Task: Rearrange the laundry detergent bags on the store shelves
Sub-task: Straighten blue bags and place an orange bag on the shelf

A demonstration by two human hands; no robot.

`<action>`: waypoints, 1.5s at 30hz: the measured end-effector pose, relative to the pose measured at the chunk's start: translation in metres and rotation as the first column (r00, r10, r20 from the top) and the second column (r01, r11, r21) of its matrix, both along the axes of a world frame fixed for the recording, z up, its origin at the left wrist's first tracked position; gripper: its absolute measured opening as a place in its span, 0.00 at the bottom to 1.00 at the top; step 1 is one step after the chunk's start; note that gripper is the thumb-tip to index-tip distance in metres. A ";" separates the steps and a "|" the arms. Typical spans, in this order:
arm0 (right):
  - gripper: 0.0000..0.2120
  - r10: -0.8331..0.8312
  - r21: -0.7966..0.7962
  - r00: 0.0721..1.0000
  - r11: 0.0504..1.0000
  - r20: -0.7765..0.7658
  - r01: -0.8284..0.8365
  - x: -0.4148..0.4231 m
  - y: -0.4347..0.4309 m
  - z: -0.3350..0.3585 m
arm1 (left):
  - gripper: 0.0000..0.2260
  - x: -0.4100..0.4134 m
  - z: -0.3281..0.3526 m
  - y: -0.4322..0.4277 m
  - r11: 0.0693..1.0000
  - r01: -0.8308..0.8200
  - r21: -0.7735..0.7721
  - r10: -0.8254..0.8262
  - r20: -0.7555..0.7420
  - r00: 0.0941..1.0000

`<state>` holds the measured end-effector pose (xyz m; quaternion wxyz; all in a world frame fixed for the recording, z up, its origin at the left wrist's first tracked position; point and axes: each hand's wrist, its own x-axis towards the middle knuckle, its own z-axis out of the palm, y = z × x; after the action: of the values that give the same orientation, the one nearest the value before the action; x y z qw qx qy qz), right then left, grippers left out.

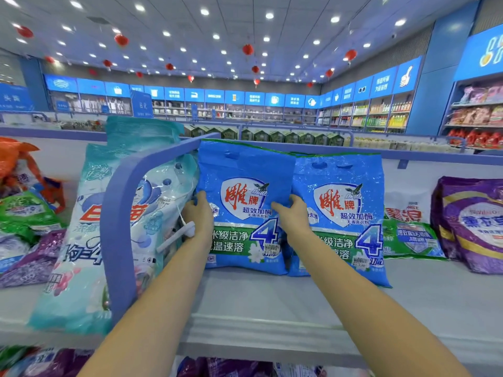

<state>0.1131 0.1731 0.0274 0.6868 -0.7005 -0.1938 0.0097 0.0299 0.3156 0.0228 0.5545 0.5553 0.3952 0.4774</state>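
Observation:
Two blue detergent bags stand upright on the top shelf [272, 303]. My left hand [198, 213] grips the left edge of the left blue bag [245, 170], and my right hand [292, 213] grips its right edge, where it overlaps the right blue bag [343, 172]. A pale teal detergent bag [81, 240] leans against the far side of the blue shelf divider [119, 213], left of my hands. A taller teal bag [138, 131] stands behind it.
A white-and-green bag [408, 229] and purple bags [473, 221] stand on the right. Green, purple and orange bags [24, 210] lie piled at the left. More bags [217, 367] show on the shelf below. Store aisles and wall shelves fill the background.

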 end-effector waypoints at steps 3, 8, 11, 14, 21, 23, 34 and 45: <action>0.17 -0.037 0.029 0.988 0.999 0.151 0.033 -0.001 -0.006 0.011 | 0.14 -0.004 0.006 -0.004 0.999 0.007 0.039 -0.007 -0.008 1.000; 0.20 -0.228 -0.046 0.913 0.965 0.339 0.258 0.012 -0.007 0.047 | 0.12 -0.006 0.003 -0.007 0.988 -0.030 0.151 0.041 -0.075 0.996; 0.17 -0.269 -0.115 0.922 0.944 0.278 0.310 0.019 -0.003 0.058 | 0.12 -0.005 0.001 -0.008 0.988 -0.027 0.153 0.036 -0.054 0.998; 0.15 -0.261 -0.136 0.939 0.946 0.224 0.295 0.021 -0.005 0.063 | 0.13 -0.005 0.001 -0.009 0.991 -0.016 0.135 0.022 -0.038 0.999; 0.13 -0.184 0.029 0.934 0.983 0.308 0.184 -0.003 -0.046 0.063 | 0.17 -0.019 0.000 -0.019 0.987 0.055 0.154 -0.052 -0.021 0.998; 0.10 -0.131 0.066 0.939 0.991 0.319 0.116 -0.021 -0.059 0.059 | 0.19 -0.035 -0.007 -0.029 0.966 0.130 0.225 -0.120 -0.059 0.991; 0.03 0.012 -0.119 0.633 0.985 0.774 0.127 -0.122 -0.108 0.020 | 0.12 -0.192 -0.035 -0.128 0.671 0.294 0.680 -0.182 -0.232 0.955; 0.02 0.090 -0.097 0.677 0.995 0.730 -0.028 -0.191 -0.086 -0.015 | 0.04 -0.410 -0.038 -0.026 0.691 -0.142 0.709 0.284 -0.085 0.955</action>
<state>-0.0776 0.0867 0.0121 0.5231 -0.6654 -0.4744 -0.2419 -0.3804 0.2893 -0.0152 0.2059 0.7152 0.2994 0.5971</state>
